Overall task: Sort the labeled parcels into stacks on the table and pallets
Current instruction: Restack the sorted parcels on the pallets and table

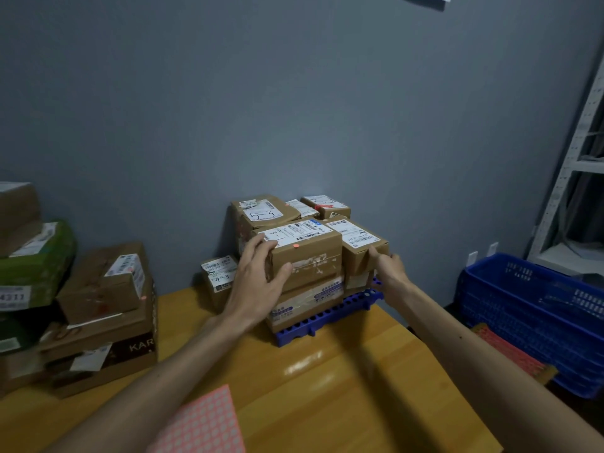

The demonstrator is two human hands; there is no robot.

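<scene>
A stack of brown labeled parcels sits on a small blue pallet (330, 317) at the far side of the wooden table (327, 387). My left hand (258, 282) holds the left front corner of the top front parcel (307, 253), thumb on its front face and fingers on its left side. My right hand (389, 266) touches the front lower edge of the smaller parcel (362, 246) beside it on the right. Behind them stands a parcel marked 5-3 (261, 212), and a small parcel (327, 204) sits at the back right.
A low parcel (219, 276) stands left of the pallet. More boxes (104, 299) are piled at the table's left, with a green one (36, 266). A pink dot sticker sheet (202, 426) lies near me. Blue crates (536, 315) and a metal shelf (575, 158) stand at right.
</scene>
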